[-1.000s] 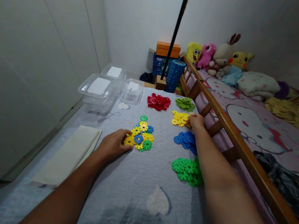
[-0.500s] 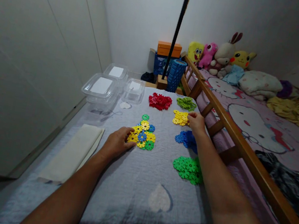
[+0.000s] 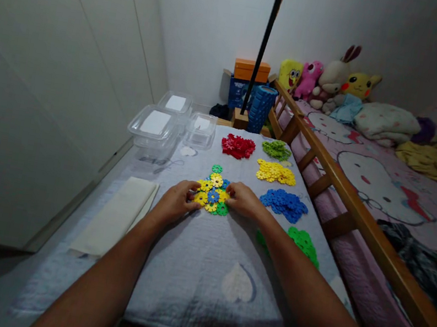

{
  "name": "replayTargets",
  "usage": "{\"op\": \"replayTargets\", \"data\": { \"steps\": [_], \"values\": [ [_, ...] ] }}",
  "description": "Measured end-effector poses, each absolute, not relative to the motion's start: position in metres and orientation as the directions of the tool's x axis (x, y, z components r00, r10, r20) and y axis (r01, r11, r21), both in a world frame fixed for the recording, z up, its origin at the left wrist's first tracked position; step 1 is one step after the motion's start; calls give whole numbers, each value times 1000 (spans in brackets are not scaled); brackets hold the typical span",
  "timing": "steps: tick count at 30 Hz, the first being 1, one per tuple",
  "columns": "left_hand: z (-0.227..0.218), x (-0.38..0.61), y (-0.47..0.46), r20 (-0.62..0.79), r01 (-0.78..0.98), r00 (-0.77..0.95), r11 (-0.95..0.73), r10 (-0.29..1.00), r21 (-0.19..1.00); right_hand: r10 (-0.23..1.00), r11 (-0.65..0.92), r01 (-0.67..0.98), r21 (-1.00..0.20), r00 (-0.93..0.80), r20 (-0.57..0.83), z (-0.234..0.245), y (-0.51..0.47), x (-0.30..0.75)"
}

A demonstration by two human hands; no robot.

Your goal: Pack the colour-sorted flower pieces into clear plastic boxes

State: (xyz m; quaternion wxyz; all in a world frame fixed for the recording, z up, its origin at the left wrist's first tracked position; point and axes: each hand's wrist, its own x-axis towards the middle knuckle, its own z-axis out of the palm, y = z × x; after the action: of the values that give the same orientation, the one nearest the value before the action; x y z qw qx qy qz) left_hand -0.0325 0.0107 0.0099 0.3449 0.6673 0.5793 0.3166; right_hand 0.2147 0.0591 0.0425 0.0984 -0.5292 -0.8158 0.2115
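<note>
A cluster of interlocking flower-shaped plastic discs (image 3: 213, 197), in yellow, blue and green, lies near the middle of the cloth-covered table. My left hand (image 3: 179, 200) steadies its left edge, with fingers curled round the yellow discs there. On the right side, my right hand (image 3: 242, 199) is pinched, a yellow disc showing at its fingertips; its fingers hide part of the cluster. Loose discs lie in piles to the right: yellow (image 3: 276, 172), blue (image 3: 284, 204) and green (image 3: 304, 245), the last partly behind my right forearm.
Red discs (image 3: 238, 146) and light green discs (image 3: 276, 150) are piled at the back. Clear lidded plastic boxes (image 3: 152, 129) stand back left, with a folded cream cloth (image 3: 115, 217) nearer. A wooden bed rail (image 3: 328, 173) runs along the right side; a lamp pole (image 3: 265, 43) rises behind.
My right hand has moved from the yellow pile leftward to the right side of the cluster. My left hand stays at the cluster's left edge. The view has shifted slightly.
</note>
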Motion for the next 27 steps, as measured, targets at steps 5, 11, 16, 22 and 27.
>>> {"op": "replayTargets", "data": {
  "steps": [5,11,16,22,27],
  "values": [
    [11,-31,9,70,626,106,-121,992,770,911,288,816,-501,-395,-120,44,61,216],
    [13,-32,11,142,729,102,-171,985,663,912,244,790,-562,-384,-143,46,64,218],
    [16,-33,12,154,841,93,-160,984,517,914,204,776,-597,-369,-167,44,66,219],
    [18,-32,11,103,854,107,-144,989,500,926,175,794,-582,-334,-178,42,63,214],
    [17,-29,11,113,820,143,-182,983,543,937,155,788,-596,-308,-163,38,66,215]
  ]
}}
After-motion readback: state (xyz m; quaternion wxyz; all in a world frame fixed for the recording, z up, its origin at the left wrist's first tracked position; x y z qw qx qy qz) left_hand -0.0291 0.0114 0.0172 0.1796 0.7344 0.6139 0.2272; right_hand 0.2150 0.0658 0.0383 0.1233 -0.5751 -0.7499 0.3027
